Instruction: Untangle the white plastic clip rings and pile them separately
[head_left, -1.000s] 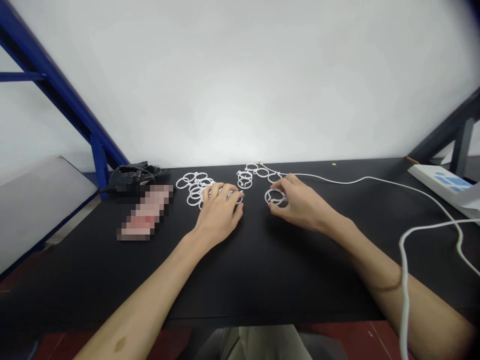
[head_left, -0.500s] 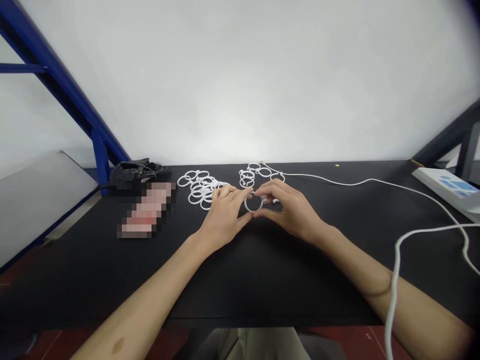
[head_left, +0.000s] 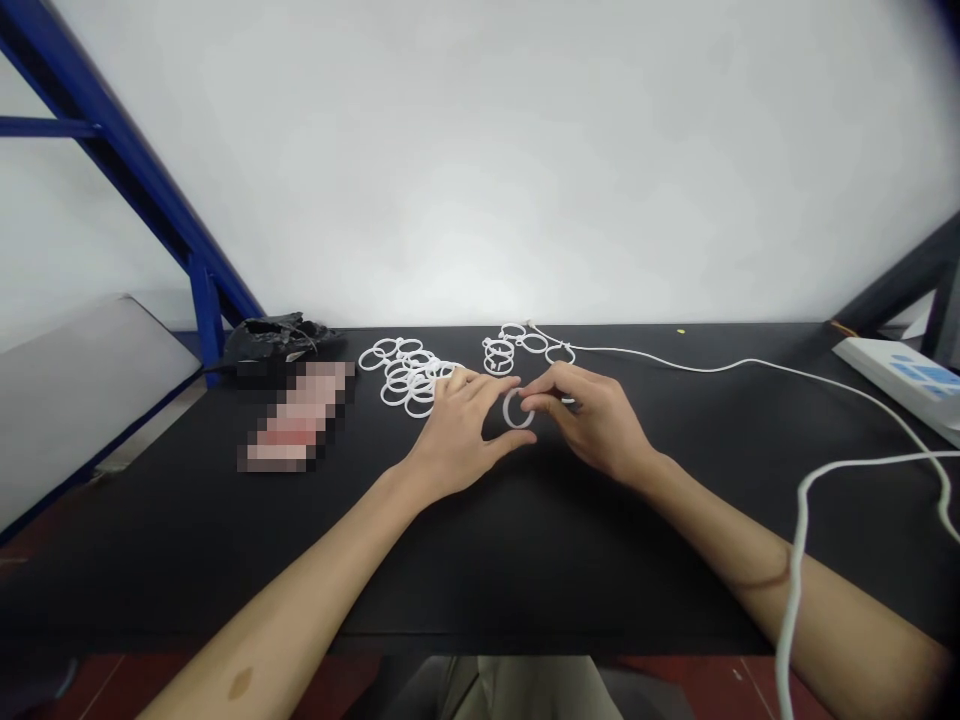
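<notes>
A white ring (head_left: 508, 412) is pinched at its right edge between the thumb and index finger of my right hand (head_left: 596, 415). Around its left side, my left hand (head_left: 463, 428) is open, thumb and fingers spread apart; whether a fingertip touches the ring I cannot tell. Just beyond my left hand lies a pile of white rings (head_left: 397, 372), partly covered by the fingers. Behind the held ring, several more white rings (head_left: 499, 356) with small knobs rest in a looser group. Part of another white piece shows behind my right hand.
A white cable (head_left: 660, 357) crosses the black table (head_left: 525, 560) and loops over my right forearm. To the left are a crumpled black bag (head_left: 274, 340) and a pixelated flat object (head_left: 300, 415). At the right edge sits a white box with blue squares (head_left: 900, 375).
My left thumb and fingers have spread apart from the ring. My right fingers have shifted to a pinch on its right edge, and the ring has turned slightly.
</notes>
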